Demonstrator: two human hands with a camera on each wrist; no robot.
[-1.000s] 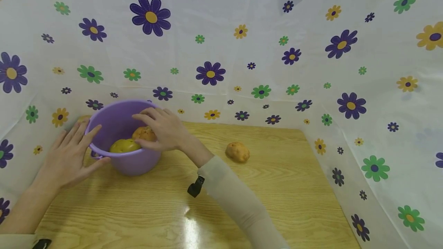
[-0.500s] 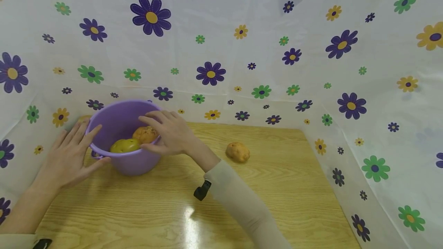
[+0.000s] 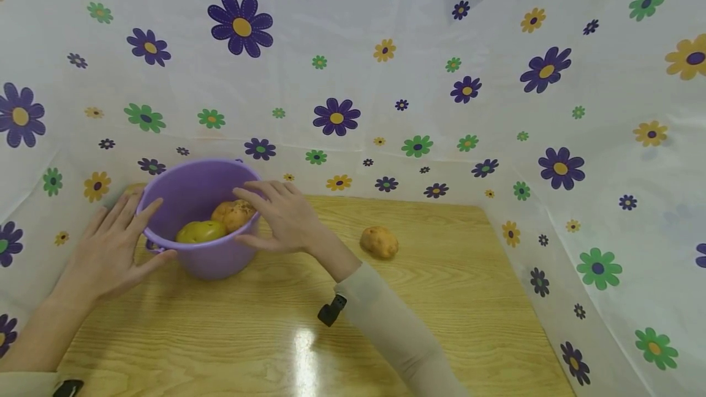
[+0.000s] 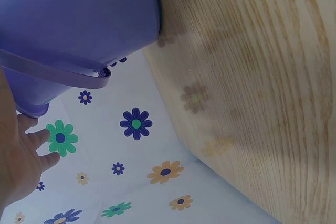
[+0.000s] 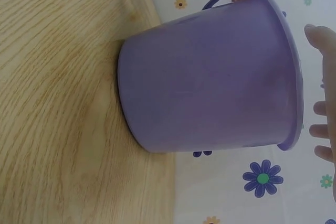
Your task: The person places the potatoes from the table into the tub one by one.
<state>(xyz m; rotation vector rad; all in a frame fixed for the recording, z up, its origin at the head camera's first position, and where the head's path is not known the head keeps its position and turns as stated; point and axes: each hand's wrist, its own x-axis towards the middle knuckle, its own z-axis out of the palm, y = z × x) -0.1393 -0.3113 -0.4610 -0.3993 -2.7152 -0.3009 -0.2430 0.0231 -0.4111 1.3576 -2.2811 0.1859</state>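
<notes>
A purple bucket (image 3: pixel 212 262) stands at the table's back left. Inside it lie a yellow-green fruit (image 3: pixel 200 231) and a brown potato (image 3: pixel 234 214). My left hand (image 3: pixel 110 244) rests flat against the bucket's left side, fingers straight. My right hand (image 3: pixel 281 216) hovers at the bucket's right rim with fingers spread, holding nothing. A second potato (image 3: pixel 379 242) lies on the table to the right of that hand. The left wrist view shows the bucket wall (image 4: pixel 79 19) and its handle (image 4: pixel 52 72). In the right wrist view the bucket (image 5: pixel 210 77) stands close, with my fingers (image 5: pixel 321 128) at its rim.
The wooden table (image 3: pixel 386 323) is enclosed on three sides by a white flowered sheet (image 3: pixel 441 78) hanging at its back and side edges. The bucket stands close to the back left corner.
My right hand has let go of the brown potato inside the bucket and drawn back to the right over the rim. The left hand and bucket have stayed put.
</notes>
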